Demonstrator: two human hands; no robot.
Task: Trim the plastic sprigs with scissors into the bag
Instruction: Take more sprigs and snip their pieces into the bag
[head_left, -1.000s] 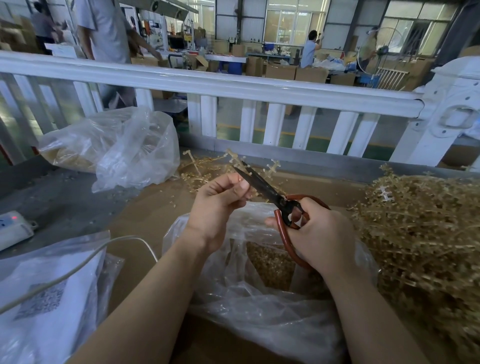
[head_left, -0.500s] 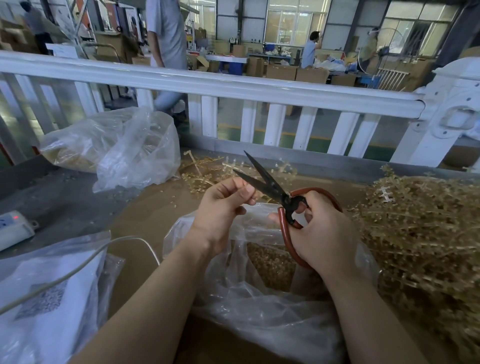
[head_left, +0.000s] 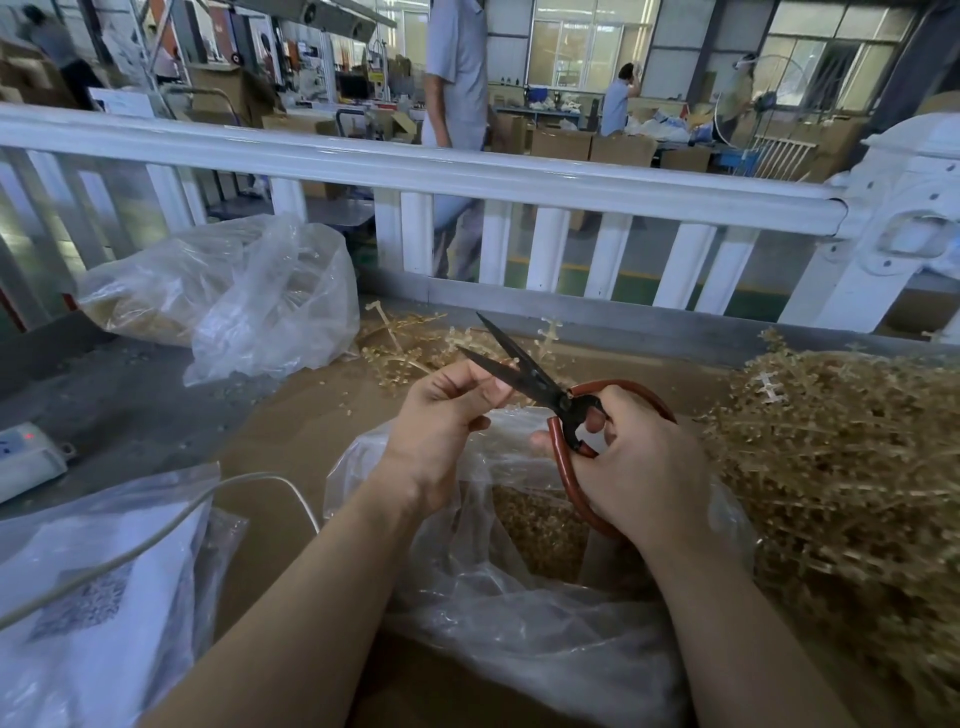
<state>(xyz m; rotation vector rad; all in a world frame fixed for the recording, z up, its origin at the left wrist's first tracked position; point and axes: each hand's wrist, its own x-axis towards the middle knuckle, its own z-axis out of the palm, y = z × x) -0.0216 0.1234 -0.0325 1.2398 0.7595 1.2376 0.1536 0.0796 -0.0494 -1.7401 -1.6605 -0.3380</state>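
Above the bag (head_left: 519, 613): pinch the sprig (head_left: 511, 364) firmly in the left hand (head_left: 441, 415), feed it deep between the parted blades of the scissors (head_left: 524, 371), then squeeze the right hand (head_left: 631, 467), clenched through the handles, so cuttings drop inside.

Daylight's pouring in from the big windows (head_left: 587, 47) at the back, a bit blown out. My worktop (head_left: 311, 415) is evenly lit with soft shadows. Fisheye bends the white railing (head_left: 415, 171), and the edges go smeary.

Open scissors (head_left: 524, 371) above bag (head_left: 519, 597)
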